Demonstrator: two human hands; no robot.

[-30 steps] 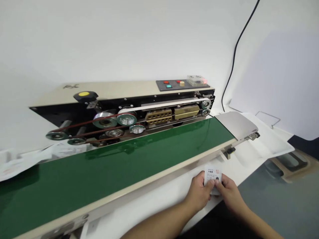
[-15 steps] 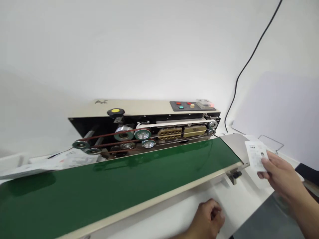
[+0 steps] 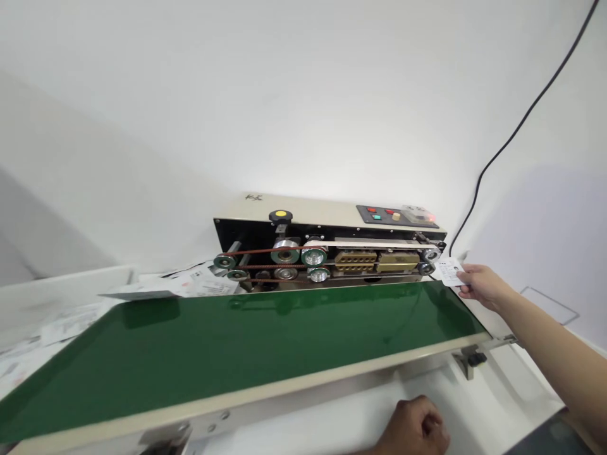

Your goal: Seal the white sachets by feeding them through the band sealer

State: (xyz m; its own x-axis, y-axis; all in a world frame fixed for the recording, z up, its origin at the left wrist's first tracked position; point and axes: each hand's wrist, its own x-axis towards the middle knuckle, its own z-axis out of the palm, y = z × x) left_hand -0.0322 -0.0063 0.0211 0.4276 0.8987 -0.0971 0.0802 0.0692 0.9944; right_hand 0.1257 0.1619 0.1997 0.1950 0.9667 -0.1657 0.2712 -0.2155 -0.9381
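Observation:
My right hand (image 3: 480,285) pinches a white printed packet (image 3: 449,272) by its right edge. The packet's left edge is at the right-end rollers of a band sealer (image 3: 303,221); whether it is between the bands cannot be told. Below the packet runs the sealer's green conveyor belt (image 3: 265,347). My left hand (image 3: 417,426) rests curled on the white table in front of the belt, its fingers closed with nothing visible in them.
More white printed packets (image 3: 208,282) lie in a white tray (image 3: 52,285) beyond the belt's left end. A black cable (image 3: 512,136) hangs down the wall at right. Buttons and a knob sit on the control panel (image 3: 379,215). A wire frame (image 3: 550,306) stands at far right.
My right hand has carried the packet leftward and away from me, from beside the belt's right end to the sealer's rollers. The left hand stays curled on the table. The view has shifted left.

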